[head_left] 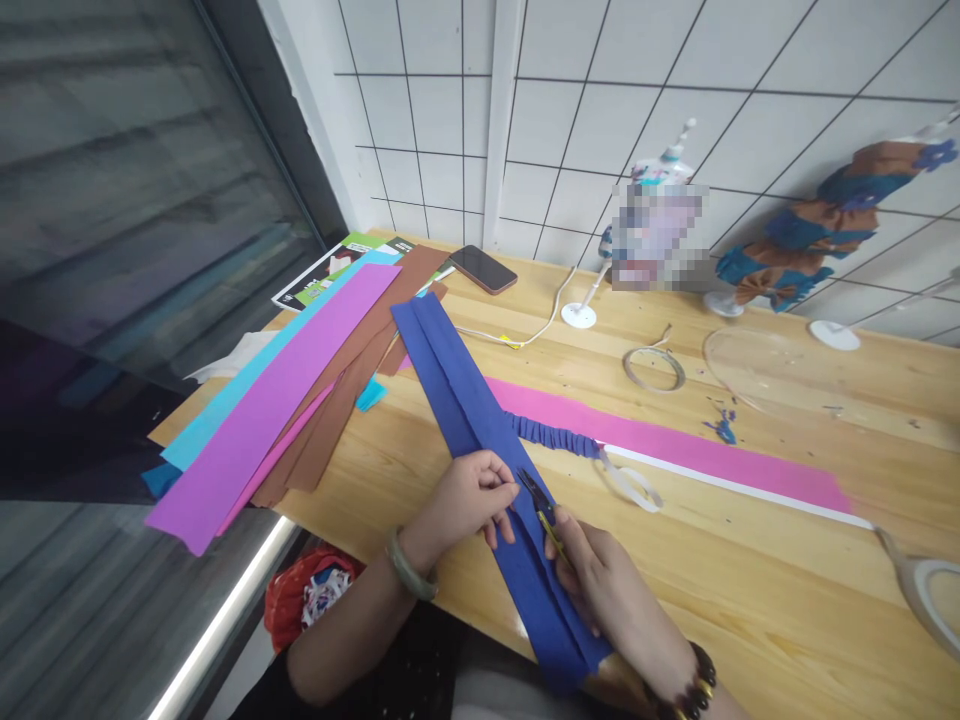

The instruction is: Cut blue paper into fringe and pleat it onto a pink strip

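Observation:
A folded dark blue crepe-paper strip [465,400] runs diagonally across the table beneath both hands. My left hand [472,495] is over its middle, thumb and forefinger pinched together; anything between them is too small to make out. In my right hand [607,575] are thread snips [538,505] with dark blades and a yellow handle. Their tips point at the left fingertips, a short gap away, above the blue strip. Just beyond lies a gathered blue ruffle [551,434], with a loop of white tape [634,485] at its right end.
Purple [300,390], light blue and brown paper strips are piled at left, near a phone [484,269]. A pink strip [675,450] edged with white tape stretches right to a tape roll [937,590]. A clear tape ring [654,368] and paper-decorated stands [795,240] are farther back.

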`<state>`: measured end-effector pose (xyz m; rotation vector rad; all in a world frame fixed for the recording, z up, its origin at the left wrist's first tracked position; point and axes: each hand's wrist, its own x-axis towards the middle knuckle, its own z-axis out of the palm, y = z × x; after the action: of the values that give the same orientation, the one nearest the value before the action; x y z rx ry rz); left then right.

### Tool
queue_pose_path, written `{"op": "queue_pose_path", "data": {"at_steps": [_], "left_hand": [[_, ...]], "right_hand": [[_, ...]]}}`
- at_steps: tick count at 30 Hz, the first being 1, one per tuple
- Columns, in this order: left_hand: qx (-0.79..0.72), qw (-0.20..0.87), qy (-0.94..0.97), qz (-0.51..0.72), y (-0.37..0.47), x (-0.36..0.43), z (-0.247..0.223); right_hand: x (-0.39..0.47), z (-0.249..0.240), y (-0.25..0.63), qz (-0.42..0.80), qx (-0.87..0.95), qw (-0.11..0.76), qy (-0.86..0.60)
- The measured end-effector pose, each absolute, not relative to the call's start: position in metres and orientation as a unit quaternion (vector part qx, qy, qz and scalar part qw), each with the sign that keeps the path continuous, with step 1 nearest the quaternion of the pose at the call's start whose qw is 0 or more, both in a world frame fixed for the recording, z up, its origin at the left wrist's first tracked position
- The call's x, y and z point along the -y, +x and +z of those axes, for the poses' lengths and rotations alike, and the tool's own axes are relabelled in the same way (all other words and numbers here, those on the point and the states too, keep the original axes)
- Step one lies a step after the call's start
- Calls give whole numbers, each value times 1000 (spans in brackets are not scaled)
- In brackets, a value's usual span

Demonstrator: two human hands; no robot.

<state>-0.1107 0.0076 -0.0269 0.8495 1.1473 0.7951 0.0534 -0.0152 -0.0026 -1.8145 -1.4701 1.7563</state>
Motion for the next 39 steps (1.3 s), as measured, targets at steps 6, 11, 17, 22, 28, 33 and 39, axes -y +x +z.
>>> {"op": "queue_pose_path", "data": {"at_steps": [6, 11, 17, 22, 28, 33, 39], "left_hand": [[-504, 690, 377, 357, -111, -8, -26], [-499, 688, 386, 359, -112, -8, -28], [-491, 686, 385, 372, -112, -7, -28], [-496, 687, 380, 371, -112, -7, -27], [-498, 685, 379, 373, -111, -7, -26], [-500, 687, 376, 370, -111, -7, -26], [-492, 686, 382, 376, -111, -7, -28]], "right_hand": [[16, 0, 57, 622, 481, 117, -607], [19, 1, 62, 627, 477, 114, -606], [8, 3, 54, 617, 492, 115, -603], [-5, 5, 46, 608, 504, 121, -601], [-9, 0, 44, 611, 510, 120, -594], [-10, -1, 42, 612, 512, 122, -591], [-9, -3, 41, 605, 519, 125, -591]]}}
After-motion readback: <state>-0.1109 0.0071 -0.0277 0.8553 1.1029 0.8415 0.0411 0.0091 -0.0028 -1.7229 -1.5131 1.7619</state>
